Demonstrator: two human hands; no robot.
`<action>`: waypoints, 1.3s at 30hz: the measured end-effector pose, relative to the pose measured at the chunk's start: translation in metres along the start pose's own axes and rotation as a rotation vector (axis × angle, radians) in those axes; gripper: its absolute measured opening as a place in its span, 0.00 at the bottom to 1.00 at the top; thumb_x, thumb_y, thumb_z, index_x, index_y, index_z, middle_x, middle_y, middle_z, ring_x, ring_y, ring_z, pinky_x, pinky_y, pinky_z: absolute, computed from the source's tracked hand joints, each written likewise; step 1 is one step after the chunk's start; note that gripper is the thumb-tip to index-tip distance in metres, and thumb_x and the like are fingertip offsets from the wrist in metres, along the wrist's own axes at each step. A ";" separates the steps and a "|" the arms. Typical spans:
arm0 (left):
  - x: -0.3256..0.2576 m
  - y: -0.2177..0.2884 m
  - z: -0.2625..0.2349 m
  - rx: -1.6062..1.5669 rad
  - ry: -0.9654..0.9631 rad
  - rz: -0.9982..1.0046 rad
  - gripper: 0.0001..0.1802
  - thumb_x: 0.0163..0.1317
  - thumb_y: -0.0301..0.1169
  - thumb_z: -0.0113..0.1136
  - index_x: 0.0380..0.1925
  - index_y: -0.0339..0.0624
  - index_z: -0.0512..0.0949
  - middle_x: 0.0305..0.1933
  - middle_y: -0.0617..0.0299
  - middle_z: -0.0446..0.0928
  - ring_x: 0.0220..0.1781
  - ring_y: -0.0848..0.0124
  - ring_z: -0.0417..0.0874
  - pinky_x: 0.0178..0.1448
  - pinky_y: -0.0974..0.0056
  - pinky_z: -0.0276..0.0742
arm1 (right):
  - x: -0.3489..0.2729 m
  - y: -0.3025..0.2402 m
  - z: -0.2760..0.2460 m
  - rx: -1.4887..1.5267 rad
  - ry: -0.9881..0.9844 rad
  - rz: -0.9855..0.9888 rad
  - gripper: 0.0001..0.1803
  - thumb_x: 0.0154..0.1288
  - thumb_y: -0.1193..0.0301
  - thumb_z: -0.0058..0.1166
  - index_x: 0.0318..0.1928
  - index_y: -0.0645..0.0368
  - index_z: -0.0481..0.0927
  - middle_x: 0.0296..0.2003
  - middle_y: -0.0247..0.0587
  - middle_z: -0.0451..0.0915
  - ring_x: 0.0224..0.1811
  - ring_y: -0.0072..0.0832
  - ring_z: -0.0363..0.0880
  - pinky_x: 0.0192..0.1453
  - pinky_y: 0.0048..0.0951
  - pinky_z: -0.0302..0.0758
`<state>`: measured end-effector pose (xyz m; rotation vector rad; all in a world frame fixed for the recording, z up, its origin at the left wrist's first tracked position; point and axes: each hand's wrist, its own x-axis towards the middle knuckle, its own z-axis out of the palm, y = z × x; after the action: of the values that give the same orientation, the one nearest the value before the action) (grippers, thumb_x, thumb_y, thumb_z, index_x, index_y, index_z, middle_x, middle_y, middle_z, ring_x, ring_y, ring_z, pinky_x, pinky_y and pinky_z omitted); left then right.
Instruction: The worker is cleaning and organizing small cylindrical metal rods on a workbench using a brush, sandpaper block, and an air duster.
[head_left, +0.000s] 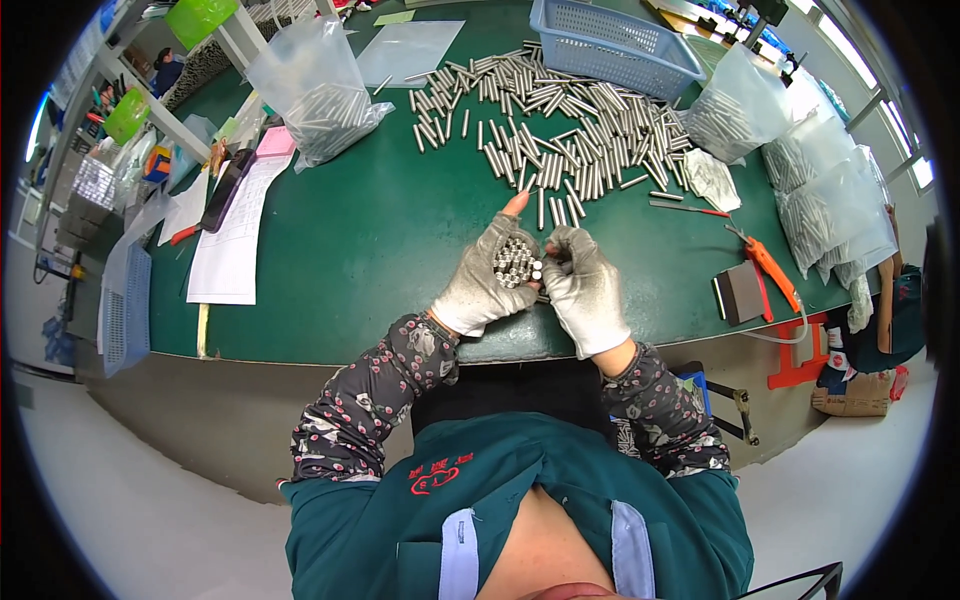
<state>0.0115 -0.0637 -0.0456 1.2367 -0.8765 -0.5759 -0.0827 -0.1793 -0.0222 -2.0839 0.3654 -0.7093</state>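
Note:
My left hand (470,290), in a grey-white fingerless glove, is wrapped round a bundle of metal pins (512,262) whose shiny round ends face up. My right hand (588,295), gloved alike, has its fingers curled at the bundle's right side. A few pin ends show by its fingertips, but I cannot make out whether it grips one of them. Just beyond both hands, a wide pile of loose metal pins (600,125) lies on the green table (350,250). Several pins at its near edge reach almost to my right hand.
A blue plastic basket (620,50) stands behind the pile. Bags of pins sit at the left (325,110) and right (735,110), with more stacked bags (825,200) at the right edge. Orange-handled cutters (772,270), a file (690,207) and a paper sheet (235,235) lie on the table.

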 end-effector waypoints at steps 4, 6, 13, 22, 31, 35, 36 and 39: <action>0.000 0.006 -0.001 -0.053 0.060 -0.080 0.52 0.40 0.16 0.64 0.67 0.44 0.49 0.38 0.68 0.70 0.38 0.80 0.72 0.46 0.76 0.69 | 0.000 0.007 0.001 0.154 -0.074 0.154 0.10 0.53 0.79 0.52 0.38 0.60 0.74 0.31 0.45 0.80 0.33 0.39 0.81 0.37 0.32 0.76; 0.001 0.009 0.001 -0.048 0.072 -0.099 0.52 0.40 0.15 0.64 0.67 0.44 0.50 0.37 0.68 0.70 0.37 0.81 0.72 0.46 0.76 0.69 | -0.002 0.007 -0.002 0.054 -0.095 0.081 0.11 0.53 0.77 0.52 0.39 0.60 0.74 0.30 0.45 0.80 0.32 0.40 0.80 0.37 0.33 0.76; 0.001 0.008 0.001 -0.037 0.092 -0.083 0.50 0.40 0.14 0.61 0.66 0.43 0.52 0.36 0.68 0.71 0.36 0.81 0.72 0.45 0.76 0.70 | -0.003 -0.002 -0.012 -0.511 -0.340 -0.118 0.15 0.51 0.74 0.49 0.43 0.59 0.71 0.26 0.49 0.78 0.29 0.45 0.78 0.33 0.42 0.73; 0.000 0.007 0.001 0.022 0.044 -0.076 0.49 0.41 0.12 0.59 0.66 0.42 0.51 0.35 0.67 0.71 0.35 0.80 0.72 0.44 0.76 0.70 | 0.000 0.000 -0.048 -0.797 -0.483 -0.169 0.07 0.45 0.74 0.50 0.28 0.57 0.77 0.25 0.44 0.77 0.30 0.43 0.78 0.36 0.41 0.74; -0.001 0.001 -0.003 0.077 -0.011 -0.063 0.49 0.43 0.15 0.60 0.67 0.42 0.50 0.36 0.68 0.71 0.36 0.81 0.71 0.46 0.77 0.68 | 0.006 0.023 -0.010 0.022 -0.335 0.109 0.07 0.53 0.71 0.52 0.33 0.60 0.76 0.25 0.48 0.78 0.28 0.39 0.79 0.33 0.31 0.74; -0.006 0.009 -0.003 -0.009 0.021 -0.125 0.50 0.44 0.16 0.63 0.67 0.43 0.48 0.38 0.67 0.71 0.38 0.81 0.72 0.47 0.77 0.69 | 0.003 0.025 -0.009 0.148 -0.291 0.072 0.12 0.52 0.73 0.55 0.39 0.62 0.77 0.28 0.46 0.79 0.29 0.31 0.80 0.34 0.28 0.75; -0.006 0.012 -0.002 -0.099 0.026 -0.142 0.52 0.44 0.16 0.64 0.68 0.44 0.46 0.39 0.65 0.73 0.38 0.80 0.73 0.47 0.75 0.70 | 0.003 0.026 -0.009 0.215 -0.309 0.113 0.13 0.52 0.73 0.56 0.41 0.62 0.77 0.29 0.44 0.79 0.28 0.28 0.79 0.35 0.27 0.75; -0.009 0.012 -0.003 -0.093 0.048 -0.140 0.53 0.44 0.16 0.64 0.68 0.45 0.45 0.41 0.63 0.74 0.38 0.78 0.75 0.46 0.74 0.72 | 0.000 0.026 -0.008 0.294 -0.264 0.124 0.14 0.52 0.73 0.58 0.41 0.63 0.77 0.29 0.40 0.79 0.28 0.22 0.77 0.34 0.24 0.74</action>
<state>0.0081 -0.0520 -0.0360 1.2284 -0.7190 -0.6883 -0.0874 -0.1992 -0.0397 -1.8280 0.2239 -0.3815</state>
